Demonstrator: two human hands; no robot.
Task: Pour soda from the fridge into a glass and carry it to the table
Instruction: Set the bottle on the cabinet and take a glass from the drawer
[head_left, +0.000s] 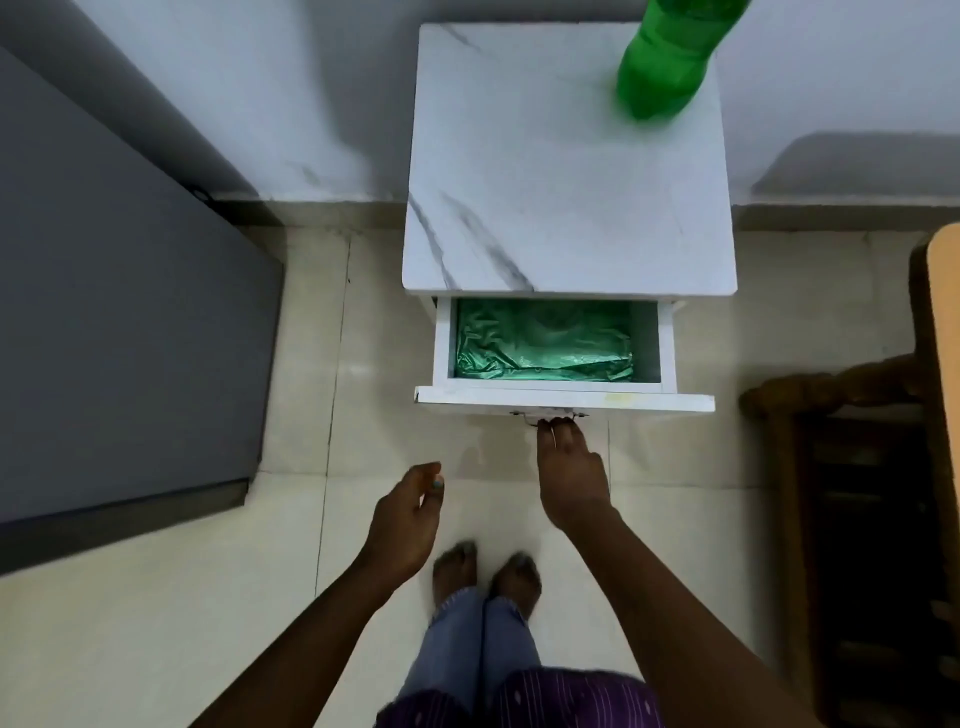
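Observation:
A green soda bottle (670, 57) stands on the far right of a small white marble-topped cabinet (561, 171). The cabinet's drawer (563, 397) is pulled out, and a green plastic bag (543, 340) lies inside it. My right hand (569, 467) reaches to the drawer front, its fingertips hooked on the small metal handle (548, 417). My left hand (410, 519) hangs loosely curled over the floor, left of the drawer, holding nothing. No glass is in view.
A dark grey fridge top (119, 322) fills the left side. A dark wooden chair and an orange table edge (945, 332) stand at the right. Pale floor tiles (156, 623) lie below, with my bare feet (485, 571) just before the cabinet.

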